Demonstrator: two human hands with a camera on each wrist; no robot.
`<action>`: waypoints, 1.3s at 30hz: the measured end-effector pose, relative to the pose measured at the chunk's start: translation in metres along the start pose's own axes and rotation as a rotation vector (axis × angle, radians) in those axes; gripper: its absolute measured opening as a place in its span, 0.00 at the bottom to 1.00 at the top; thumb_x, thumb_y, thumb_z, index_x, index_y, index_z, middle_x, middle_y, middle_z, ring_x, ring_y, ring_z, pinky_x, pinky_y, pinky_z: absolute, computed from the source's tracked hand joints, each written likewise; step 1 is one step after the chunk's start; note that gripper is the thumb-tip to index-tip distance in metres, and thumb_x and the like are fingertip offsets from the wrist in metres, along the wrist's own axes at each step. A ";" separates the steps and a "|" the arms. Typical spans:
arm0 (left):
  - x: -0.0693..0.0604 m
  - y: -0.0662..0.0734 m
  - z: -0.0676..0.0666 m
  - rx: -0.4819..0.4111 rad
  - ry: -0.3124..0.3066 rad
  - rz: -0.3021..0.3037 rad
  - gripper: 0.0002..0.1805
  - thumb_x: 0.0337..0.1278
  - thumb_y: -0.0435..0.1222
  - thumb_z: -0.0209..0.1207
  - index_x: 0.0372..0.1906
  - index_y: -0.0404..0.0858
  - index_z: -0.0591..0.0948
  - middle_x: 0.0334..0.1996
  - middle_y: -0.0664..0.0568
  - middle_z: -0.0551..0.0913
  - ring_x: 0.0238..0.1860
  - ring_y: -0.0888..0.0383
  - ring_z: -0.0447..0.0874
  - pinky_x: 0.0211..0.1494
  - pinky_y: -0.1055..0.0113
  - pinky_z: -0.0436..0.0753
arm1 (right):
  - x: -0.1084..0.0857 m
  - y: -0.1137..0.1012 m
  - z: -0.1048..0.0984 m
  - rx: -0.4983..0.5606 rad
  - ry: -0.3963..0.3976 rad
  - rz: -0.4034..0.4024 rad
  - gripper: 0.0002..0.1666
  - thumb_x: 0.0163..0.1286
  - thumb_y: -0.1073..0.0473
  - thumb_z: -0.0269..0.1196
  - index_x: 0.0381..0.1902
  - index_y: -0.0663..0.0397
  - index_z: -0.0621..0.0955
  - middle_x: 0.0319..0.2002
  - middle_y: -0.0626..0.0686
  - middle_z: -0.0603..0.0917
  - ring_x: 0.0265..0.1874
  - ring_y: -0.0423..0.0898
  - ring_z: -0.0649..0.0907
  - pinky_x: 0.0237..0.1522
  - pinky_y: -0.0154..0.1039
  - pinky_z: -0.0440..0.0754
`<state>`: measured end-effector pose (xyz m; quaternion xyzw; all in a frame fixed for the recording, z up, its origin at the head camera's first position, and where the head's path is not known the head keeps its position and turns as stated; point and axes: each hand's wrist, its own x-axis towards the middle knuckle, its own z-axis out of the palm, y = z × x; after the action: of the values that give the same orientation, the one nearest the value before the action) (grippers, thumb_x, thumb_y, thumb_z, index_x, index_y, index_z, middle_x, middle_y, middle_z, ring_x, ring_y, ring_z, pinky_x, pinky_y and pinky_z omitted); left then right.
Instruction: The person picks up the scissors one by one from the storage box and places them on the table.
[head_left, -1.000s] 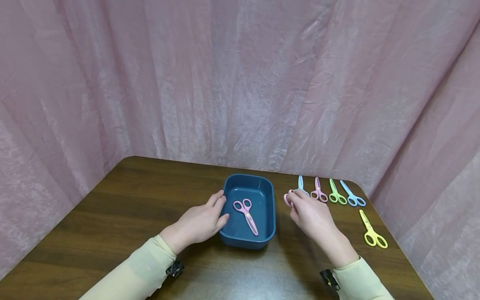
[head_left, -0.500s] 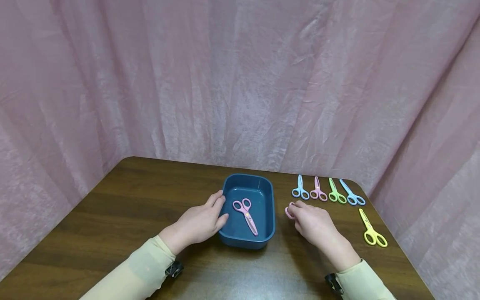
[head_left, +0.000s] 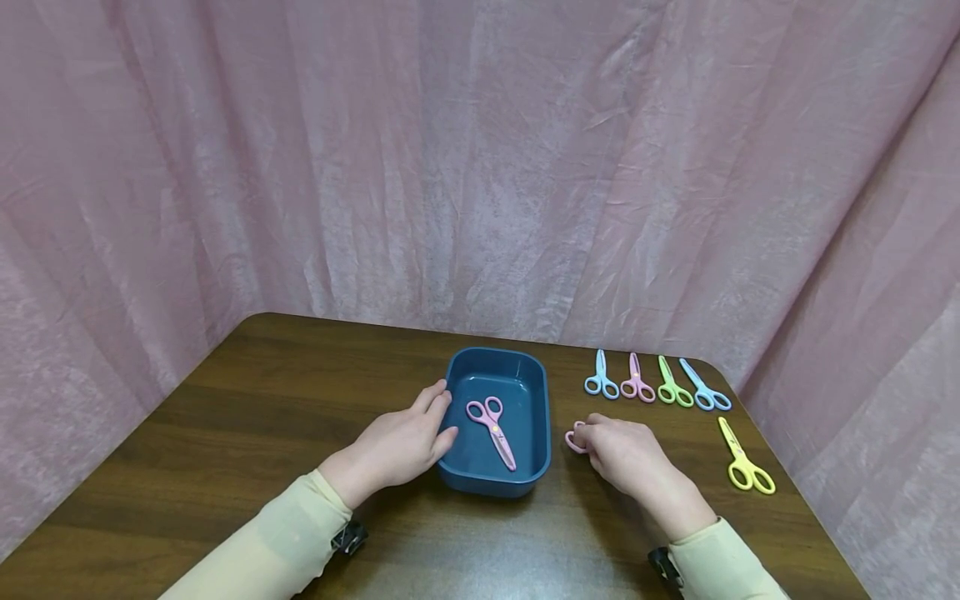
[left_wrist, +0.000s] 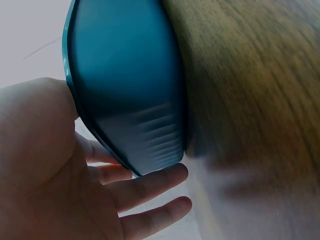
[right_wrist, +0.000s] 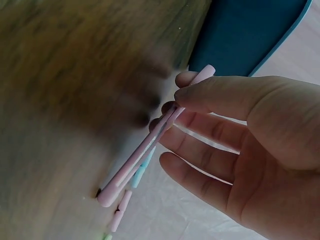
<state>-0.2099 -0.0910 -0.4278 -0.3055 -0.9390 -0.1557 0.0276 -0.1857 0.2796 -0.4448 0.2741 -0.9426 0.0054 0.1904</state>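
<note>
My left hand (head_left: 396, 443) lies at the left side of a dark blue rectangular bin (head_left: 545, 417), its fairly straight fingers (left_wrist: 150, 187) touching the rim and outer wall. Inside the bin is a pair of pink scissors (head_left: 497, 435), handles toward the back left. Just right of the bin, my right hand (head_left: 626, 454) pinches a second pair of pink scissors (right_wrist: 132, 167) between thumb and fingers. From the head view only a handle loop shows; the right wrist view has the blades slanting down toward the table.
Along the back right edge lie blue scissors (head_left: 601, 379), pink scissors (head_left: 636, 382), green scissors (head_left: 672, 385) and more blue scissors (head_left: 705, 390). Yellow scissors (head_left: 741, 462) lie near the right edge. A pink curtain (head_left: 480, 167) hangs behind the wooden table (head_left: 315, 367).
My right hand has brought the held pink scissors toward me, away from the back row, so the nearest blue scissors now show fully. My left hand and the bin have stayed put.
</note>
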 end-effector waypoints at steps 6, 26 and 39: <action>0.000 0.000 0.000 0.010 0.018 0.020 0.36 0.86 0.48 0.56 0.81 0.28 0.68 0.83 0.33 0.64 0.66 0.39 0.87 0.56 0.47 0.92 | 0.005 -0.012 -0.014 -0.035 -0.072 0.046 0.21 0.60 0.71 0.75 0.28 0.42 0.77 0.28 0.43 0.77 0.21 0.46 0.77 0.22 0.48 0.78; 0.000 0.001 0.000 0.001 0.004 0.000 0.36 0.86 0.48 0.57 0.82 0.29 0.68 0.84 0.34 0.63 0.68 0.39 0.85 0.57 0.46 0.91 | 0.009 -0.023 -0.023 0.004 -0.108 0.128 0.08 0.68 0.61 0.77 0.38 0.43 0.87 0.34 0.45 0.83 0.31 0.50 0.86 0.29 0.49 0.83; 0.000 0.000 0.000 0.005 0.010 0.009 0.36 0.86 0.48 0.57 0.82 0.28 0.68 0.84 0.34 0.64 0.66 0.39 0.86 0.56 0.47 0.92 | 0.008 -0.034 -0.021 0.055 -0.222 0.124 0.23 0.71 0.55 0.77 0.63 0.49 0.88 0.56 0.52 0.88 0.50 0.56 0.88 0.43 0.57 0.89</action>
<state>-0.2099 -0.0910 -0.4281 -0.3087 -0.9379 -0.1545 0.0336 -0.1671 0.2492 -0.4253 0.2194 -0.9725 0.0124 0.0765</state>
